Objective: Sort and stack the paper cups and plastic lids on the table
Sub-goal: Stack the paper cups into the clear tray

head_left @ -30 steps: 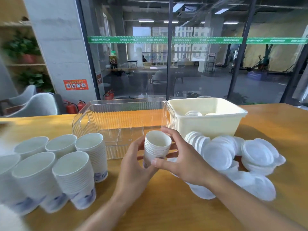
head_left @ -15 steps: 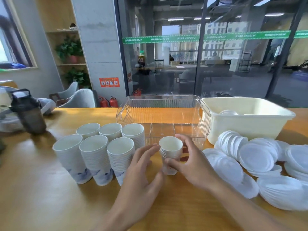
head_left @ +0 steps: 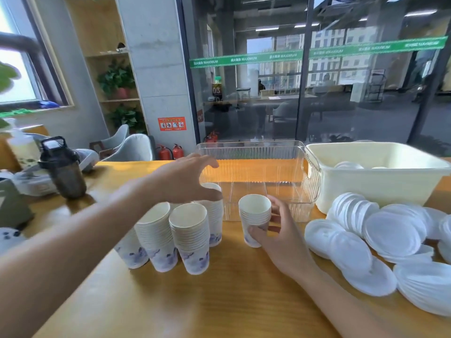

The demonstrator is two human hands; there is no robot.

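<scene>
My right hand [head_left: 283,232] grips a short stack of white paper cups [head_left: 254,214] that stands upright on the wooden table [head_left: 219,301], just in front of the clear bin. To its left stands a cluster of several taller cup stacks [head_left: 191,237] with blue prints. My left hand [head_left: 184,178] reaches over that cluster with fingers spread, its thumb at the rim of the back right stack [head_left: 214,215]; it holds nothing. Loose white plastic lids [head_left: 390,230] lie heaped on the right.
A clear ribbed plastic bin [head_left: 256,152] stands behind the cups. Beside it on the right is a cream tub [head_left: 378,184] holding a few lids [head_left: 349,165]. A dark bottle [head_left: 62,167] and other items sit at the far left.
My left hand has left the short stack and swung up and left over the tall cup stacks. My right hand still holds the short stack. The view has turned left.
</scene>
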